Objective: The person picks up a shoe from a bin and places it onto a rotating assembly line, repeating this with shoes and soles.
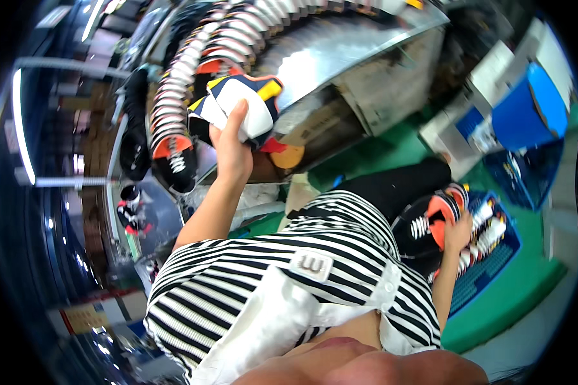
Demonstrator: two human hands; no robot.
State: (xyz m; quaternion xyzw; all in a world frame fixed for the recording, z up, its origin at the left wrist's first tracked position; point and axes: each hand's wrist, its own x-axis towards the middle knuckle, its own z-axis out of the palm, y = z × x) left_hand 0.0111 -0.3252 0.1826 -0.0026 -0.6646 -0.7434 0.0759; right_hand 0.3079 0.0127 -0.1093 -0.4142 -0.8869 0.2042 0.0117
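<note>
My left hand (232,144) is raised beside the metal bench, closed round a small bundle of white, navy and yellow shoe pieces (253,106) with the thumb on top. Down at the right, my right hand (457,232) grips the collar of a black shoe upper (420,224) with orange lining and white laces; part of its fingers is hidden. That upper lies beside my leg, next to a blue basket (494,273) with more shoe uppers in it.
Long nested rows of shoe uppers (171,102) curve along the metal bench (331,58). Black shoes (135,128) stand on a rack at the left. A blue bin (532,102) is at the far right, above a dark blue crate (526,170). The floor (366,151) is green.
</note>
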